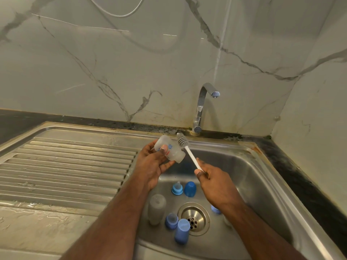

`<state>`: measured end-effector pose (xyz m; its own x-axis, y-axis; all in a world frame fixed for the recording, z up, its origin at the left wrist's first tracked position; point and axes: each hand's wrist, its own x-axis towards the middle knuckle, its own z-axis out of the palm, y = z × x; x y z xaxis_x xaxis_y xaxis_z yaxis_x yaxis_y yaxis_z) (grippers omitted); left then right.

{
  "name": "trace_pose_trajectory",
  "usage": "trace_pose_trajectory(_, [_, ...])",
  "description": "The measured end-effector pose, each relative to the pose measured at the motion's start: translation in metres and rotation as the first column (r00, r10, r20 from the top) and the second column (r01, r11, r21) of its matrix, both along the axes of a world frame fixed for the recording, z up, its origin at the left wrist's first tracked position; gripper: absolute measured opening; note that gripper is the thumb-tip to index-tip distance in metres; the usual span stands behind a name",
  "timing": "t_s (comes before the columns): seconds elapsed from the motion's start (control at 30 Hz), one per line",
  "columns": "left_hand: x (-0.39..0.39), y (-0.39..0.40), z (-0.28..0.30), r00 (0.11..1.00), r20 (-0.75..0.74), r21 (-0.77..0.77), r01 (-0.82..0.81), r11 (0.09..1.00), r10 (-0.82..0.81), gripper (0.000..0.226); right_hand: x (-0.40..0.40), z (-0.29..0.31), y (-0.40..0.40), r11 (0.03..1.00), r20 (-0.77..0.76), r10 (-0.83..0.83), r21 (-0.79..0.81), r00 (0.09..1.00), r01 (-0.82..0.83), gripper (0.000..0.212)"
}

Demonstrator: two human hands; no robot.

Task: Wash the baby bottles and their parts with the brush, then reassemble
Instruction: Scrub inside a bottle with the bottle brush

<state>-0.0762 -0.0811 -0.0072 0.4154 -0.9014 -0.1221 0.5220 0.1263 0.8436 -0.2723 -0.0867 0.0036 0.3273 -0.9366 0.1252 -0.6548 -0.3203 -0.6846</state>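
Over the sink [262,177], the left hand [150,164] wraps a light, likely slippery plastic bottle [170,151] around its body; the right hand [212,180] pinches the brush [189,152] handle's end, bristles beside the bottle.

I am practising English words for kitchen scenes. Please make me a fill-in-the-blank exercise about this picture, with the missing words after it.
1. The left hand holds a clear bottle above the ____.
2. The right hand holds the white handle of the ____.
3. No water runs from the ____ at the back of the sink.
4. The loose caps lying near the drain are ____ in colour.

Missing words: sink; brush; tap; blue
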Motion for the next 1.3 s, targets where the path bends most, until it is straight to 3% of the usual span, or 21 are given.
trace_pose_trajectory(0.1, [0.001, 0.000, 0.000, 1.000, -0.028, -0.014, 0.000, 1.000, -0.001, 0.031, 0.004, 0.000, 0.015, 0.996, 0.012, 0.089, -0.009, 0.996, -0.089, 0.044])
trace_pose_trajectory(0.23, [-0.002, 0.001, 0.000, 1.000, 0.003, -0.003, 0.003, 1.000, -0.003, 0.033, 0.005, 0.000, 0.005, 1.000, 0.003, 0.005, 0.002, 1.000, -0.005, 0.045])
trace_pose_trajectory(0.4, [-0.001, 0.000, 0.000, 0.998, -0.049, -0.043, 0.039, 0.998, -0.041, 0.042, 0.007, 0.001, 0.018, 0.995, -0.018, 0.098, -0.006, 0.995, -0.098, 0.045])
trace_pose_trajectory(0.53, [-0.005, 0.001, -0.002, 0.998, 0.016, -0.029, 0.056, 0.998, -0.056, 0.038, 0.002, 0.003, 0.004, 1.000, -0.037, 0.001, 0.003, 0.999, -0.001, 0.046])
trace_pose_trajectory(0.7, [-0.003, -0.001, -0.002, 0.999, -0.041, -0.014, 0.009, 1.000, -0.010, 0.039, 0.005, 0.002, 0.014, 0.997, -0.047, 0.077, -0.012, 0.996, -0.078, 0.045])
trace_pose_trajectory(0.87, [-0.007, -0.001, -0.003, 0.996, 0.090, 0.042, -0.024, 0.999, 0.020, 0.040, 0.000, 0.002, 0.003, 1.000, -0.057, 0.008, -0.012, 0.998, -0.008, 0.047])
trace_pose_trajectory(1.0, [-0.002, -0.003, -0.004, 0.998, 0.057, 0.043, -0.041, 0.998, 0.038, 0.034, 0.001, 0.000, 0.009, 0.998, -0.077, 0.067, -0.016, 0.995, -0.069, 0.045])
trace_pose_trajectory(1.13, [-0.002, -0.001, -0.005, 0.997, 0.080, 0.020, -0.009, 1.000, 0.007, 0.034, -0.004, 0.001, -0.003, 1.000, -0.079, -0.005, -0.021, 0.997, 0.004, 0.047])
trace_pose_trajectory(1.3, [0.004, -0.001, -0.004, 1.000, -0.014, 0.006, 0.007, 1.000, -0.007, 0.036, -0.002, -0.001, 0.004, 0.998, -0.079, 0.065, -0.016, 0.995, -0.067, 0.046])
